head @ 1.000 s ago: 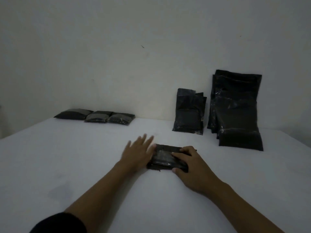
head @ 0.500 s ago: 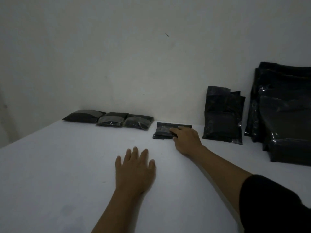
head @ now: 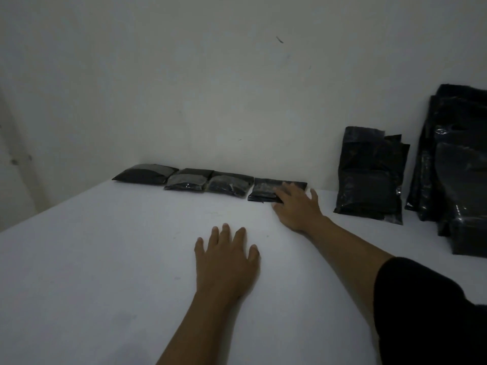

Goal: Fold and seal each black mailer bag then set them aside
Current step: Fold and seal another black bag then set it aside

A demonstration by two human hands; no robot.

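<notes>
plain packing corner: white table (head: 105, 259), bare wall (head: 184, 88), stacked black mailer bags (head: 369, 177)

A pale bench (head: 105, 259) meets a plain wall (head: 184, 88); a small dark mark (head: 279, 39) sits high on the wall.

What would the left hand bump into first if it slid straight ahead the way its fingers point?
The left hand lies flat on the white table. Straight ahead looks free until the row of folded bags by the wall, probably the third bag, though depth is uncertain.
</notes>
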